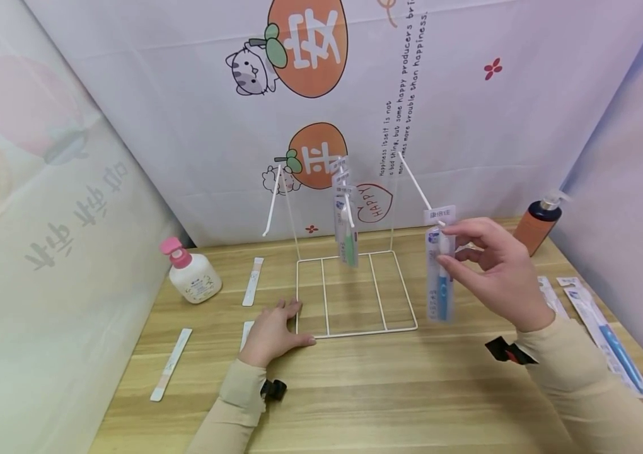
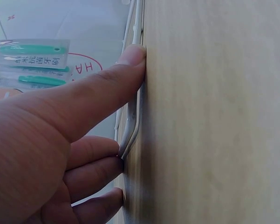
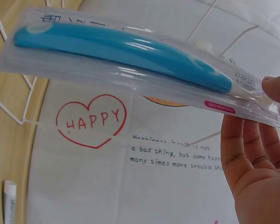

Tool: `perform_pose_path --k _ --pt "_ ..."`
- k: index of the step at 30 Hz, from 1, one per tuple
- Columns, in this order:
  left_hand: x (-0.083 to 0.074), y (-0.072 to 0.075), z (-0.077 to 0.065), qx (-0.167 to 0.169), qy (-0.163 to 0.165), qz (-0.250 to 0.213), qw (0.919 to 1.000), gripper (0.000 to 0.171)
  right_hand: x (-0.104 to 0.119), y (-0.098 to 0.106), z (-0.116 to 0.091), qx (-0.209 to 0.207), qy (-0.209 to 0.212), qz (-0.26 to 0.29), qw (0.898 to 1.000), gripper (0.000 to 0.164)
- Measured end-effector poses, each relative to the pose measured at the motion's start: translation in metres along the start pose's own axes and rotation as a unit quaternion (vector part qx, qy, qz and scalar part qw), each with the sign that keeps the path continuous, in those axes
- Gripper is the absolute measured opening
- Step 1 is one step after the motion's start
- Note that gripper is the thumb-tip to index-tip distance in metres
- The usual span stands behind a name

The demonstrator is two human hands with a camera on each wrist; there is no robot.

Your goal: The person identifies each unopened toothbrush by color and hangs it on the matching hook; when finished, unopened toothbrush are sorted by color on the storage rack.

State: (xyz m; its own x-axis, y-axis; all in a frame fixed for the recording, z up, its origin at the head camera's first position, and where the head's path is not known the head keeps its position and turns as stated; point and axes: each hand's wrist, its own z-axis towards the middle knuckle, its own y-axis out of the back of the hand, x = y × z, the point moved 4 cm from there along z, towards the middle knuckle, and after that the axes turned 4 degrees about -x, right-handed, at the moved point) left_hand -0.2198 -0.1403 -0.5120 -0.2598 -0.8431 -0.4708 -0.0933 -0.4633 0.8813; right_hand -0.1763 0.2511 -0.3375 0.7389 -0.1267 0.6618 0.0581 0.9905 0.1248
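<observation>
White wire rack (image 1: pixel 355 333) is touched by left hand (image 1: pixel 272 336), thumb and fingers spread. Blue toothbrush pack (image 1: pixel 442 296) is pinched in right hand (image 1: pixel 488 265), at tip of right prong (image 1: pixel 417 184). Green toothbrush packs (image 1: pixel 348 243) hung beyond, between hands.

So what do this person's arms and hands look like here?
The left hand and right hand are bare, with no gloves. The left sleeve and right sleeve are long and beige. A small black fitting shows at the left wrist, and a black piece with a red part at the right. No cables are visible.
</observation>
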Motion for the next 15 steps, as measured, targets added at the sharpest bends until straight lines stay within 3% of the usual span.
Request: perform_pose_path --k 7,15 --pt "0.0 0.001 0.0 0.0 -0.001 -0.004 1.0 0.09 -0.02 -0.013 0.011 -0.011 -0.018 -0.086 0.996 0.056" --pt "0.0 0.0 0.0 -0.001 -0.007 -0.003 1.0 0.092 -0.044 -0.026 0.028 -0.053 -0.043 -0.074 0.995 0.042"
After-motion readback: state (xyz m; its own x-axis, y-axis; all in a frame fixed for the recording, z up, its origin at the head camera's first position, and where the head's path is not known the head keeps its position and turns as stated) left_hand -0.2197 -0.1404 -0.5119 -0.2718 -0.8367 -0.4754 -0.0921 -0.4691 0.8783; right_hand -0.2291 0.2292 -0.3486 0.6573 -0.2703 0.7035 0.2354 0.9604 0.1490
